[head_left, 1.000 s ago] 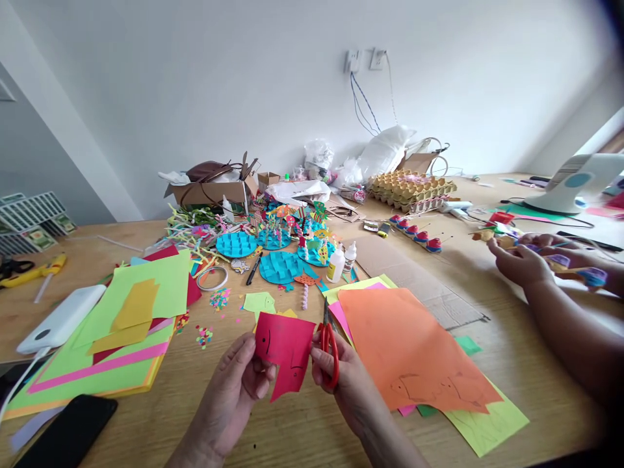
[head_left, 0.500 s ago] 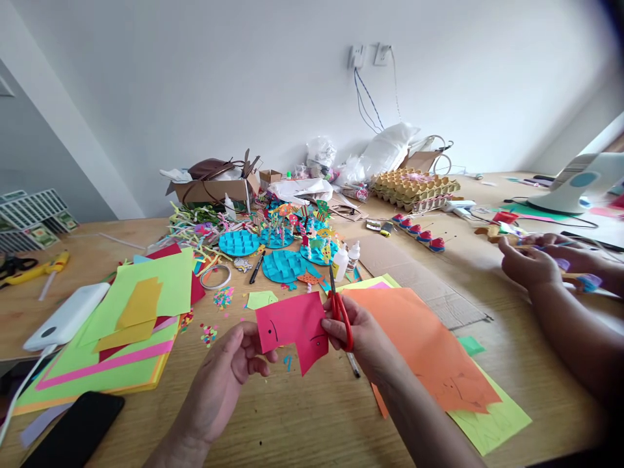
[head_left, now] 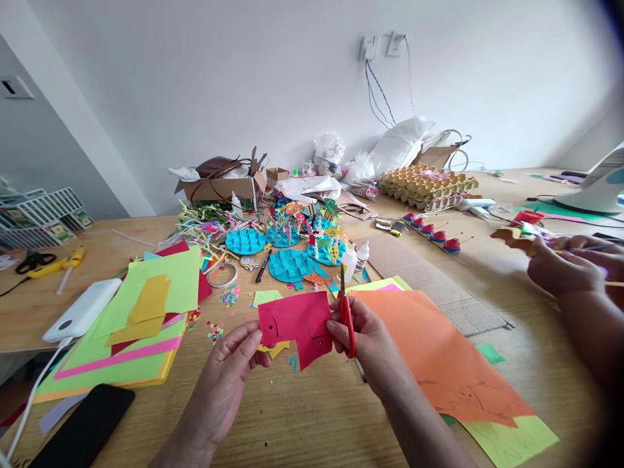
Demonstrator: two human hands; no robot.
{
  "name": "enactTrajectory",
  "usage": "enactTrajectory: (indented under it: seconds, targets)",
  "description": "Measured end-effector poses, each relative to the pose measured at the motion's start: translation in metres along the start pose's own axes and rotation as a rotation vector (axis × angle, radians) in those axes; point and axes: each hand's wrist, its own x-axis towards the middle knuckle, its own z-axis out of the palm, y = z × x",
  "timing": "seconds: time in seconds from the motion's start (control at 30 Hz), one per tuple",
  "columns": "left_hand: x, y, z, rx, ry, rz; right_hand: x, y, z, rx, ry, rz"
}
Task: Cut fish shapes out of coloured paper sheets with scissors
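Between my two hands is a red-pink piece of paper (head_left: 296, 317) with pencil-like curves and dots drawn on it and a notch in its lower edge. My left hand (head_left: 234, 364) pinches its left corner between thumb and fingers. With thumb and fingertips, my right hand (head_left: 368, 341) grips the paper's right edge and also carries red-handled scissors (head_left: 346, 322), whose blades point up and away. Beneath the paper a yellow scrap (head_left: 275, 350) shows on the table. Right of my right hand lies a large orange sheet (head_left: 419, 338) with drawn lines.
Stacked coloured sheets (head_left: 175, 292), a white power bank (head_left: 80, 311) and a black phone (head_left: 85, 426) lie left. Behind stand blue round bases (head_left: 292, 266) with paper fish, and glue bottles (head_left: 349, 261). At right, another person's hands (head_left: 560, 266) hold an egg-carton piece (head_left: 511, 238).
My left thumb and fingers have closed on the paper's left corner, where the hand was looser before. The yellow scrap now shows below the paper. The view has shifted slightly left.
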Motion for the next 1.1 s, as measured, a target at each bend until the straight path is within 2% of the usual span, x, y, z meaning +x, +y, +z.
enactTrajectory:
  seconds: [0.13, 0.67, 0.87, 1.0, 1.1]
  targets:
    - [0.001, -0.001, 0.0, 0.032, 0.03, -0.003, 0.0, 0.004, 0.0, 0.007, -0.012, 0.003]
    - [0.001, 0.003, 0.004, 0.088, -0.044, -0.015, 0.005, 0.01, -0.003, 0.022, -0.033, 0.035]
    - [0.002, -0.001, -0.001, 0.097, -0.002, -0.015, 0.005, 0.011, -0.002, 0.023, -0.024, 0.033]
    - [0.001, 0.002, -0.002, 0.13, -0.017, 0.019, 0.005, 0.012, 0.0, 0.006, -0.037, 0.025]
    - [-0.002, 0.008, -0.004, 0.163, -0.071, 0.053, 0.004, 0.009, 0.001, -0.023, -0.04, -0.022]
